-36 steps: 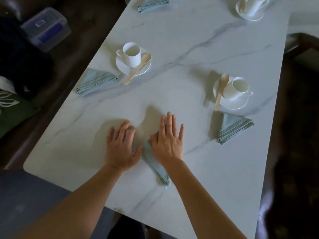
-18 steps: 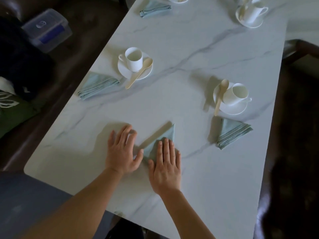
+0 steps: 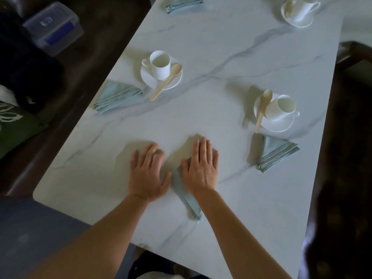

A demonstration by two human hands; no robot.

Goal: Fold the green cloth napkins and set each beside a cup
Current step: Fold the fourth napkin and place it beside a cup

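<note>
Flat palms, fingers straight, nothing gripped: right hand (image 3: 202, 168) presses down on the green napkin (image 3: 186, 195) near the table (image 3: 231, 198) front edge. Left hand (image 3: 149, 172) lies flat just beside it, thumb at the cloth edge; possibly on cloth, hidden. Napkin shows between the hands and past the right wrist. Left folded napkin (image 3: 116, 95) sits by left cup (image 3: 160, 64), right folded napkin (image 3: 276, 153) by right cup (image 3: 283, 106).

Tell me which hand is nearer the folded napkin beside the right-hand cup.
Right. The right hand lies flat just left of the folded napkin, apart from it; the left hand lies flat farther left, beyond the right hand.
</note>
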